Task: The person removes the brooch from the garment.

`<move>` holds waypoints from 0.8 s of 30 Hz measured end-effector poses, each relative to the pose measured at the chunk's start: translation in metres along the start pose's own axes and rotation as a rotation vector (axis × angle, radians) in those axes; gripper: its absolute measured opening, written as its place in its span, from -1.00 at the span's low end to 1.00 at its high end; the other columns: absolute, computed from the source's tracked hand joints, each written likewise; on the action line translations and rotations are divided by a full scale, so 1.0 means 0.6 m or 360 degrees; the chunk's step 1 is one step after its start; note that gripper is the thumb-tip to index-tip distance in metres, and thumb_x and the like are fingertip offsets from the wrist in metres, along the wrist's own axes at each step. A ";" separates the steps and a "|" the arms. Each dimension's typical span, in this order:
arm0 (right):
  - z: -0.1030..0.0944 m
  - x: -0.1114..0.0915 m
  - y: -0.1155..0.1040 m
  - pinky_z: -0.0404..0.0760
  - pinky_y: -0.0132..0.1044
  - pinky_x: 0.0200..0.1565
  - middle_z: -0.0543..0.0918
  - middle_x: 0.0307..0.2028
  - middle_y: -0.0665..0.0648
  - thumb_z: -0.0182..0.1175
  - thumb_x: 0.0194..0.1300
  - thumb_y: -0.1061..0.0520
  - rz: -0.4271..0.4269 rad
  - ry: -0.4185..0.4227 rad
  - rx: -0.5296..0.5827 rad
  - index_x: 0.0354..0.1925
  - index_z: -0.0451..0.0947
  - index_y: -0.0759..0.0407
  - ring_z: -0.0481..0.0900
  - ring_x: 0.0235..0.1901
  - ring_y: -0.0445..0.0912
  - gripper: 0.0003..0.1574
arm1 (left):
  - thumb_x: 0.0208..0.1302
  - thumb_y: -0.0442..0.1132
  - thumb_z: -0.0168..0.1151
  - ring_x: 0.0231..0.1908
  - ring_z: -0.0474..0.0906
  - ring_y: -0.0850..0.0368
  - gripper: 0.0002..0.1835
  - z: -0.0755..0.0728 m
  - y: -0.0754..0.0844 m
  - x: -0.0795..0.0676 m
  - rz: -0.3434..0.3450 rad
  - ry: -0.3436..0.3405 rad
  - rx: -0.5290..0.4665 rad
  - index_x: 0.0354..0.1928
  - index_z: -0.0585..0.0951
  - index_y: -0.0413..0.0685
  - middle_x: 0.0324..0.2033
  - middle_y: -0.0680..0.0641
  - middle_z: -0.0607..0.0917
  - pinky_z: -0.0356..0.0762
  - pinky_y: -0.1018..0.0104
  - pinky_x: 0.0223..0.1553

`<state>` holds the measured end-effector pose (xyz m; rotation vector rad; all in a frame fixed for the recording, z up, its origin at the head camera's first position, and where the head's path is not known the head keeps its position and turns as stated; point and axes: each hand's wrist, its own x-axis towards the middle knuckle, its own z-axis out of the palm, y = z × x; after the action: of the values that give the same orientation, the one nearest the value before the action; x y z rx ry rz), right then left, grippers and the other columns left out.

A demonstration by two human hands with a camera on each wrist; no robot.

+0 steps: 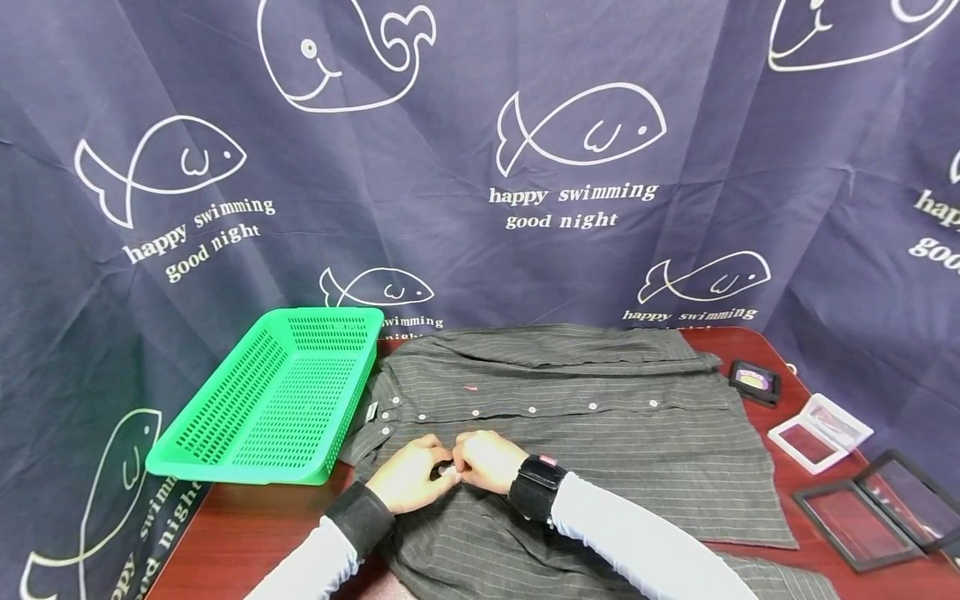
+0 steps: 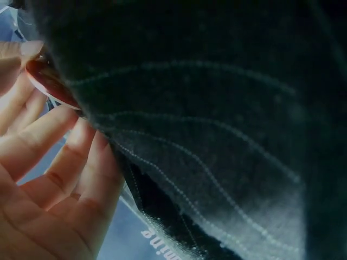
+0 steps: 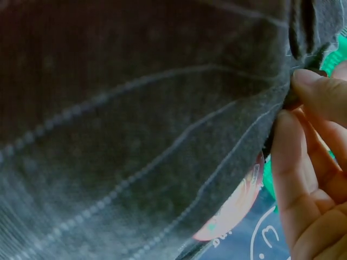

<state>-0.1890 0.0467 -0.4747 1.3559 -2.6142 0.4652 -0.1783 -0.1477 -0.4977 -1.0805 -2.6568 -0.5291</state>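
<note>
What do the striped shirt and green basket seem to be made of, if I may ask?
Striped shirt: matte woven cloth, perhaps cotton or linen, judging by its soft wrinkles. Green basket: probably moulded plastic, smooth-looking, given its uniform colour and regular perforations.

Bench (image 1: pixel 255 521), reddish-brown, glossy. Basket (image 1: pixel 288 408), green, perforated, rectangular, at the bench's left end. Small case (image 1: pixel 755 382), black, with yellow-and-purple insert, at right. White case (image 1: pixel 838 422), standing open, nearer the front. Larger black-framed case (image 1: pixel 891 515), likewise open, nearest the front. Backdrop cloth (image 1: pixel 442 167), blue-purple, white fish, whales and "happy swimming good night" lettering.
</note>
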 end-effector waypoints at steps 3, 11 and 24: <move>0.001 0.000 0.000 0.40 -0.53 -0.43 0.49 -0.56 -0.09 0.45 -0.05 0.18 0.0010 -0.0036 -0.0025 -0.61 0.58 0.03 0.45 -0.53 -0.29 -0.80 | 0.14 -0.11 0.34 -0.42 0.46 0.29 -0.91 0.004 -0.003 0.002 0.0008 -0.0021 0.0026 -0.39 0.67 0.07 -0.39 0.07 0.58 0.49 0.42 -0.36; -0.001 -0.001 -0.009 0.39 -0.46 -0.50 0.53 -0.55 -0.10 0.45 -0.11 0.16 -0.0004 -0.0066 -0.0133 -0.66 0.63 -0.02 0.50 -0.54 -0.26 -0.83 | 0.02 -0.13 0.43 -0.44 0.48 0.21 -0.82 0.003 0.004 0.004 0.0010 -0.0041 0.0109 -0.35 0.68 -0.01 -0.40 0.06 0.55 0.50 0.37 -0.36; 0.003 -0.005 -0.008 0.45 -0.51 -0.42 0.60 -0.47 -0.08 0.39 0.05 0.18 -0.0105 0.0031 -0.0127 -0.45 0.75 0.00 0.54 -0.49 -0.27 -0.94 | -0.15 -0.09 0.55 -0.51 0.41 0.25 -0.71 0.004 0.008 0.014 -0.0095 -0.0127 0.0091 -0.39 0.63 0.03 -0.48 0.11 0.44 0.43 0.38 -0.46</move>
<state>-0.1832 0.0461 -0.4762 1.3998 -2.5352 0.3585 -0.1812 -0.1383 -0.4959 -1.0296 -2.7627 -0.4270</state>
